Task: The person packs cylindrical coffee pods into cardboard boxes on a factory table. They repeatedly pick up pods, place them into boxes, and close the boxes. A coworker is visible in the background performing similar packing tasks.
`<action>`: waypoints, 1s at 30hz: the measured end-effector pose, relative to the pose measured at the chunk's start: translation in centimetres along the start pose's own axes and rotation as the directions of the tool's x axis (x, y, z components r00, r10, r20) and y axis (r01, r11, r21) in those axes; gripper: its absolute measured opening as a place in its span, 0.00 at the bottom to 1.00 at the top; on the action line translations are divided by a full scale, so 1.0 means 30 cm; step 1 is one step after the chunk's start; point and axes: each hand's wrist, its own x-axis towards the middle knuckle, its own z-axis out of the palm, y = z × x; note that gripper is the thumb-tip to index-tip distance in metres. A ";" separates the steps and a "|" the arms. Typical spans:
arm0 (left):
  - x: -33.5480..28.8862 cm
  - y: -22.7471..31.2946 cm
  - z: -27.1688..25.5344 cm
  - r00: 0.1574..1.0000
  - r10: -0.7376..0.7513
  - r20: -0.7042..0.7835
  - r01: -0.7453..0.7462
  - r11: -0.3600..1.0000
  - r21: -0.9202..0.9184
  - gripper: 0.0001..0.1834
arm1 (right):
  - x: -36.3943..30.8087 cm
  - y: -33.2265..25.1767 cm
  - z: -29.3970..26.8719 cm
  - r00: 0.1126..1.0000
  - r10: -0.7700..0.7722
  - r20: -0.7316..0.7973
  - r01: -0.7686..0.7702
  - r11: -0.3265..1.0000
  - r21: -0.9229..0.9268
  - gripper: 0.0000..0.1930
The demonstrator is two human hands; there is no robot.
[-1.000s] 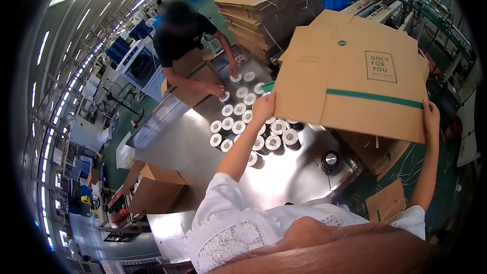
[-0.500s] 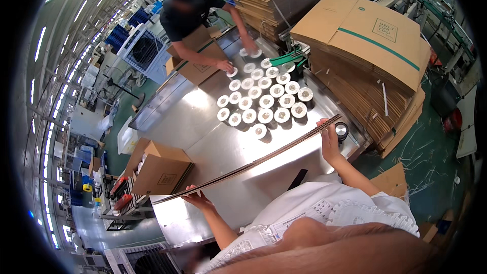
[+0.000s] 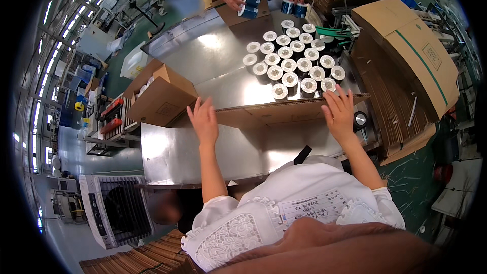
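Observation:
A folded-flat brown cardboard box [image 3: 284,112] stands on its edge across the metal table in front of me. My left hand [image 3: 204,124], open with fingers spread, is at its left end. Near its right end my right hand [image 3: 340,115] is open too, fingers stretched up along the cardboard; whether it presses on the board I cannot tell. Just behind the cardboard, several spools [image 3: 288,65] with white round tops and dark sides stand upright in a cluster. One black spool-like cylinder [image 3: 360,120] is beside my right hand.
An opened carton [image 3: 165,104] with white-topped items stands at the left. Across the table [image 3: 213,76] a co-worker's hands [image 3: 234,1] handle blue spools [image 3: 249,4] beside another carton [image 3: 228,14]. Stacked flat cartons [image 3: 401,71] rise at the right. A black strap-like piece [image 3: 303,155] lies near me.
The flat cardboard has tipped, so its broad side now shows. Both my hands have opened from its ends. The co-worker has lifted spools toward the far carton. My view has shifted.

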 end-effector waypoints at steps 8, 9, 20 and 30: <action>0.206 -0.006 0.034 0.930 0.073 0.359 -0.075 0.997 -0.009 0.24 | -0.009 -0.036 -0.008 0.995 -0.057 0.076 0.059 0.998 -0.036 0.22; 0.208 -0.002 0.040 0.913 0.050 0.405 -0.044 0.999 -0.024 0.26 | -0.012 -0.046 -0.017 0.998 -0.061 0.019 0.061 0.998 0.006 0.18; -0.002 0.105 0.043 0.996 0.043 -0.079 -0.074 0.894 -0.441 0.16 | 0.153 0.208 -0.229 0.864 0.273 0.423 -0.225 0.961 -0.161 0.08; 0.101 0.245 0.116 0.876 0.457 -0.152 -0.428 0.595 -0.680 0.05 | 0.287 0.199 -0.298 0.548 0.093 0.831 -0.062 0.996 -0.071 0.18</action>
